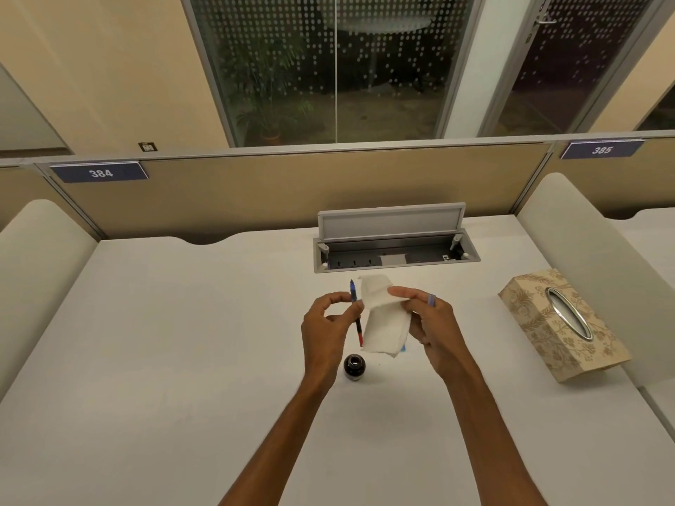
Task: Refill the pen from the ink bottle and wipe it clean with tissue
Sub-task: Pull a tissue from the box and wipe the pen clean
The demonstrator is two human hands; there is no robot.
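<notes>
Overhead, the left hand (328, 323) pinched a slim pen (355, 312) upright between thumb and fingertips, tip up, while the right hand (431, 323) gripped a folded tissue (383, 319) just beside it, touching the barrel. That pen looked light, stiff and probably slick with ink, best held mid-barrel; the tissue was soft and limp, likely to tear if dragged. An open ink bottle (354, 367) stood below the hands on the tabletop (182, 341), easily tipped. Open room lay leftward; a tissue box (562, 323) sat well right.
</notes>
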